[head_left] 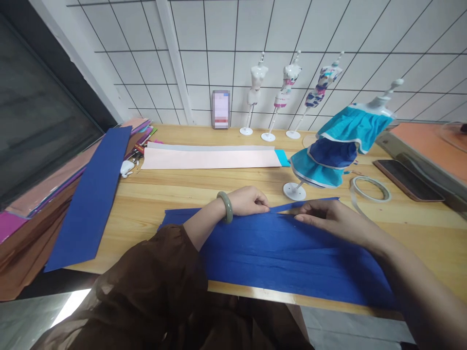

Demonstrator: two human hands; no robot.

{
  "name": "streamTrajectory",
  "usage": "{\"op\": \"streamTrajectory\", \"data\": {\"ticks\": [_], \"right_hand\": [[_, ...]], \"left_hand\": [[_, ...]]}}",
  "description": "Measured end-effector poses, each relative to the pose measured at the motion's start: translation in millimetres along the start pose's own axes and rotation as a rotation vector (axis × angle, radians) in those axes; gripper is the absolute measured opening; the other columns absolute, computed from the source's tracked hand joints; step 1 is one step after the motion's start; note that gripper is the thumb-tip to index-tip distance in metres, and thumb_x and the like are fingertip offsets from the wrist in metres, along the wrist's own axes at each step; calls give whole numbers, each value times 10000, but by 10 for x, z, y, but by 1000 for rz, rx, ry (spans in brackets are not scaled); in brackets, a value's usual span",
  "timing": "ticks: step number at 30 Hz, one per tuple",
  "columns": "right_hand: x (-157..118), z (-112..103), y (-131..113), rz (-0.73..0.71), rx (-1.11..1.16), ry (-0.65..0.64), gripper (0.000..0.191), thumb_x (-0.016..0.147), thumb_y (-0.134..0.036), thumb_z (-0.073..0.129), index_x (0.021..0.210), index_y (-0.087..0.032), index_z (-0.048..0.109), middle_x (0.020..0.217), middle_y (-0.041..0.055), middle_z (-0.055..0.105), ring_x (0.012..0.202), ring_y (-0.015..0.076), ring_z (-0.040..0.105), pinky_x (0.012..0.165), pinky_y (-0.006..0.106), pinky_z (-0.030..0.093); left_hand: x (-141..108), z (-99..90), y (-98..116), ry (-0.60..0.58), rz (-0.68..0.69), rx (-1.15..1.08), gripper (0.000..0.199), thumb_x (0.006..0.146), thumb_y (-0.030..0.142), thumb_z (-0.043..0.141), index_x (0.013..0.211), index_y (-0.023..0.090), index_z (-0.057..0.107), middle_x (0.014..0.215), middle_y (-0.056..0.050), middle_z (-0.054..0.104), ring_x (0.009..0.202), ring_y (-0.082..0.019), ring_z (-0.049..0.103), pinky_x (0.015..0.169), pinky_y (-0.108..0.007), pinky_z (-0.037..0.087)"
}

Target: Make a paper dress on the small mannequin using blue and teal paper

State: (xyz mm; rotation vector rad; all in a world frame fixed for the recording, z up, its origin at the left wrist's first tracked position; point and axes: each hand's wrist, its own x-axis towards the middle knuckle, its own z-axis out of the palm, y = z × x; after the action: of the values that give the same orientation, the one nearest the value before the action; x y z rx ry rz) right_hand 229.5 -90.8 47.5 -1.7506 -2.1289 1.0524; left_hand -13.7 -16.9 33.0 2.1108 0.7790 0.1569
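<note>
On the tabletop (164, 187), a wide blue sheet (255, 250) lies on the near side of the dressed mannequin (330, 150), spreading out to the left of its base, with creases running across it. At its far edge, just in front of that mannequin, a narrow blue strip (308, 204) angles away from the sheet, leaving a slim wedge of wood between them.

The person's left hand (250, 200), wearing a green bangle (229, 206), rests left of the mannequin's base with fingers curled down at the sheet's far edge; whether they grip the paper or only press it cannot be told. The right hand (324, 216), just in front of the mannequin, has thumb and fingers drawn close together by the slit. Something thin and dark shows at its fingertips, too small to make out, so its hold cannot be told either.

Behind the mannequin, to its left, stand three slimmer mannequins (288, 80), and farther left a phone (221, 109) leans on the wall. Left of it also lie a pale pink strip (209, 159) and, much farther over, a long dark-blue piece (95, 194). To its right are a tape roll (386, 193) and a dark flat device (408, 180).
</note>
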Motion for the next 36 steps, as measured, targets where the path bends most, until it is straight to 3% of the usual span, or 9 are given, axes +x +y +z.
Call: {"op": "streamTrajectory", "data": {"ticks": [5,12,19,36], "right_hand": [[32,-8,26,34,-35,-7,430,774,-595,537,907,-209,673,744,27,657,634,167,541,550,276,411],[117,75,-93,-51,25,-40,399,781,-577,547,865,-204,660,817,43,669,732,190,571,641,297,432],[186,116,-94,-101,24,-23,378,785,-579,543,827,-217,640,774,28,649,711,184,562,628,292,433],[142,190,-94,-109,64,13,391,793,-570,543,833,-198,655,784,47,655,696,181,562,617,289,437]], "left_hand": [[14,20,-32,-1,28,-28,228,802,248,570,944,123,697,797,-28,701,698,-93,600,667,-181,426],[31,31,-56,17,34,-57,206,785,267,589,913,133,680,745,-3,662,668,-80,569,647,-182,420],[30,46,-44,28,55,-82,200,795,275,563,863,119,668,760,-12,657,675,-84,560,650,-189,419],[17,54,6,35,69,-76,179,793,253,578,870,129,682,765,-3,668,688,-81,574,671,-189,419]]}}
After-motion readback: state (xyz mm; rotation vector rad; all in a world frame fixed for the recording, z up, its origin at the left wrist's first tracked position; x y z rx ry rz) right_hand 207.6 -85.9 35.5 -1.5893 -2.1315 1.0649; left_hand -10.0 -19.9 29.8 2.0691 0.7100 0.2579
